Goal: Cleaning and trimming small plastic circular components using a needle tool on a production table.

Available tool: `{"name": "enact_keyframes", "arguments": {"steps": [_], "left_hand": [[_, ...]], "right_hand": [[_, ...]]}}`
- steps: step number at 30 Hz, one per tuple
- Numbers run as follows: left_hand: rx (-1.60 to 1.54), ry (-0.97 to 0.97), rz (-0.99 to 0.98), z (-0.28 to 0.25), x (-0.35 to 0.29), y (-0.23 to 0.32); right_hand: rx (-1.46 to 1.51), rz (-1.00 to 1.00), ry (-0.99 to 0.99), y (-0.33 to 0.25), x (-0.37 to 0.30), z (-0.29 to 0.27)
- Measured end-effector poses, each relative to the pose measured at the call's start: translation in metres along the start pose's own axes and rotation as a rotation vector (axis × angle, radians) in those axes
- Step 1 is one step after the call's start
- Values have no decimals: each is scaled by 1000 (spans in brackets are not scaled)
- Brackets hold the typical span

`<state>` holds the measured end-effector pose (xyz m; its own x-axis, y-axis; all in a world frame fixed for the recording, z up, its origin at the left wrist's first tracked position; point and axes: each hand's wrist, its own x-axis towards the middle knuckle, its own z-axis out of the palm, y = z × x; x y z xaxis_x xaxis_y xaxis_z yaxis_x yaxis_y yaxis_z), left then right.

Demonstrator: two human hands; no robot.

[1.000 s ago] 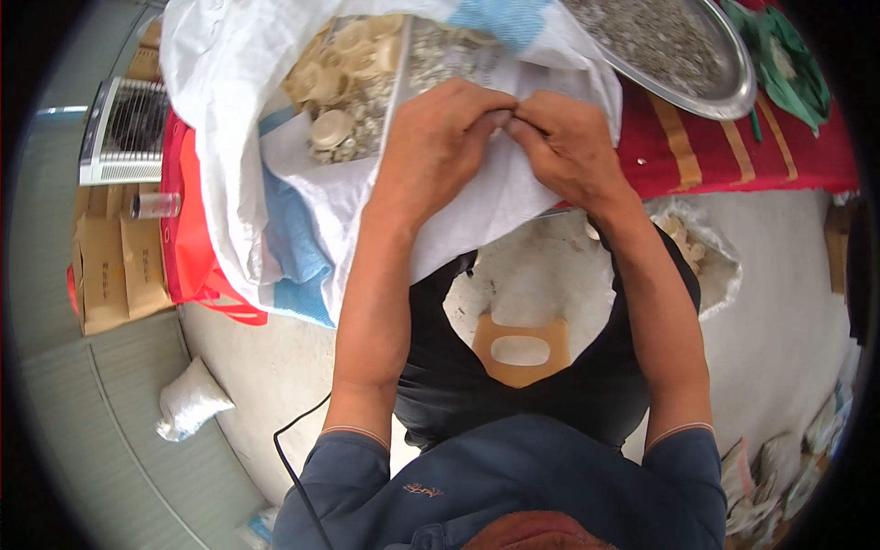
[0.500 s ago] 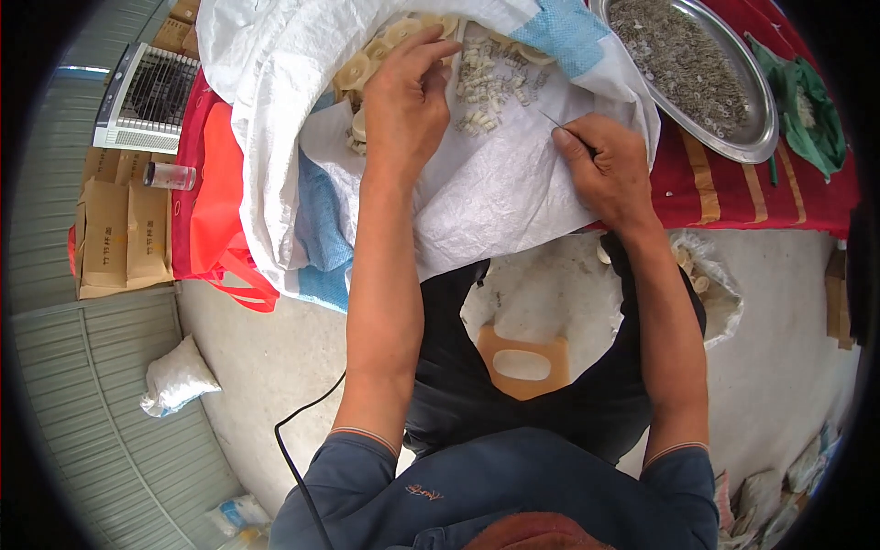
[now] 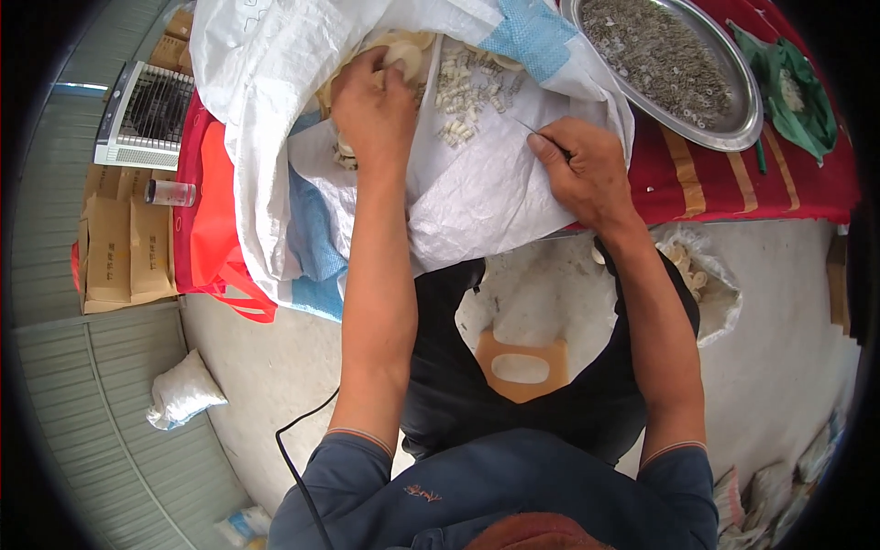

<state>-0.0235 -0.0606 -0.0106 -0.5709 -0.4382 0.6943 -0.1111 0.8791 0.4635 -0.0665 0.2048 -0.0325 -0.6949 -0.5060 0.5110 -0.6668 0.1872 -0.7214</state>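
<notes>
My left hand [image 3: 374, 115] is over the far left part of a white woven sack [image 3: 477, 215] spread on the table. Its thumb and fingers close on a round, cream-coloured disc [image 3: 405, 55] among several similar ones, partly hidden by the hand. To the right, my right hand [image 3: 585, 170] is closed with the thumb pressed on the forefinger. A thin dark tool like a needle [image 3: 524, 123] sticks out from that pinch toward the left. Between the hands, beyond them, lies a heap of small whitish pieces [image 3: 458, 96].
An oval metal tray [image 3: 733, 137] of small metal parts sits at the far right beside a green bag [image 3: 807, 119]. At left are a red bag [image 3: 215, 202], a heater [image 3: 142, 115], a clear jar [image 3: 170, 192] and cardboard boxes [image 3: 124, 238]. An open plastic bag [image 3: 720, 293] stands on the floor.
My left hand has moved left and slightly down, from over the discs to gripping one. My right hand keeps the needle-like tool. The whole view has shifted a little.
</notes>
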Motion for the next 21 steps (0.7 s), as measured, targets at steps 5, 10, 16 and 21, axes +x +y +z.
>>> {"name": "enact_keyframes", "arguments": {"steps": [5, 10, 16, 21], "left_hand": [[-638, 5, -318, -20, -10, 32], [-796, -494, -415, -7, -34, 56], [-841, -653, -415, 2, -45, 59], [-853, -675, -474, 0, -42, 58]], "right_hand": [[-7, -23, 13, 2, 0, 2], [63, 67, -1, -4, 0, -5], [26, 10, 96, 0, 2, 5], [-149, 25, 17, 1, 1, 5]]}}
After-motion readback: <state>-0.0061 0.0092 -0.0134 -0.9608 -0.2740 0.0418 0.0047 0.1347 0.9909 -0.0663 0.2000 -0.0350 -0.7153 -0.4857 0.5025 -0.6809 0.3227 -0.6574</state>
